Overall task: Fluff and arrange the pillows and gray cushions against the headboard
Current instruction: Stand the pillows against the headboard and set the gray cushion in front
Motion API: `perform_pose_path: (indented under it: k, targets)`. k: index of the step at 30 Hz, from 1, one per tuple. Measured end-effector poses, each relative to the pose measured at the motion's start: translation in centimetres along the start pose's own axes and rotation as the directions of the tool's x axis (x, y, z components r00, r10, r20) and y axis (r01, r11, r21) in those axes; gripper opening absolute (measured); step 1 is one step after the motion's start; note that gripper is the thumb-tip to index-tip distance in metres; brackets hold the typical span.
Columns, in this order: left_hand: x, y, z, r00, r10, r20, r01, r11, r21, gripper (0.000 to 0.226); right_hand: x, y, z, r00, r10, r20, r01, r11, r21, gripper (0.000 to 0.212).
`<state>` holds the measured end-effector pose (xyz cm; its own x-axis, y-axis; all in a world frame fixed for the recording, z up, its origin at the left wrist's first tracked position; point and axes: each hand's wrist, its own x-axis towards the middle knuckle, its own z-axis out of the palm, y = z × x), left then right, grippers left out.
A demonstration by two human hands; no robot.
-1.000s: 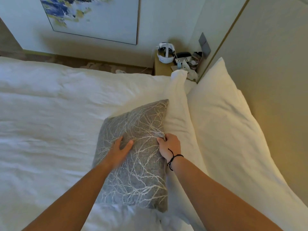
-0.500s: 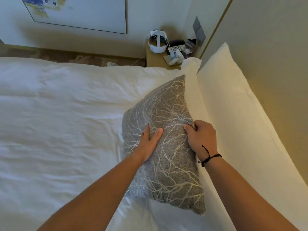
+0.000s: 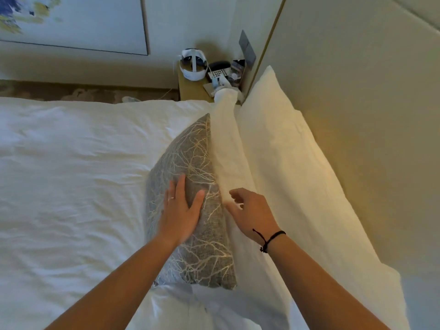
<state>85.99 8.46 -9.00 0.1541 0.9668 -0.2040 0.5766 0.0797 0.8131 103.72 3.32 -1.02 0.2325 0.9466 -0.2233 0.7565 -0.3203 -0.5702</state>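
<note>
A gray cushion (image 3: pixel 192 163) with a pale branch pattern stands on edge on the bed, leaning against a white pillow (image 3: pixel 228 163). Behind that, a second white pillow (image 3: pixel 292 177) leans on the beige headboard (image 3: pixel 357 103). My left hand (image 3: pixel 181 210) lies flat on the cushion's face with straight fingers. Beside the cushion's upper edge my right hand (image 3: pixel 252 210) hovers over the near white pillow, fingers loosely bent and holding nothing; a black cord is on its wrist.
A white duvet (image 3: pixel 71 175) covers the bed to the left. A wooden nightstand (image 3: pixel 192 89) at the far bed corner carries a white headset (image 3: pixel 192 64), a remote and small items. A framed painting (image 3: pixel 71 22) hangs on the far wall.
The cushion rose from lying tilted to standing against the white pillow. My right hand released its edge and opened. My left hand stayed flat on its face.
</note>
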Motion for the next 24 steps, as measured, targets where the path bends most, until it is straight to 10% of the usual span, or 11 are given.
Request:
perform_pose_path:
  k: [13, 18, 24]
  targets:
    - [-6.6, 6.8, 3.2, 0.915, 0.333, 0.227, -0.403, 0.768, 0.497, 0.074, -18.7, 10.9, 2.0, 0.958, 0.286, -0.009, -0.285, 0.951, -0.116, 0.073]
    - [-8.0, 6.7, 3.9, 0.904, 0.316, 0.287, -0.427, 0.661, 0.617, 0.074, -21.8, 11.5, 2.2, 0.940, 0.338, -0.046, -0.338, 0.904, -0.262, 0.022]
    - [-7.6, 7.3, 4.5, 0.923, 0.279, 0.266, -0.386, 0.686, 0.617, 0.073, -23.3, 12.9, 0.1, 0.965, 0.254, -0.069, -0.262, 0.947, -0.183, 0.040]
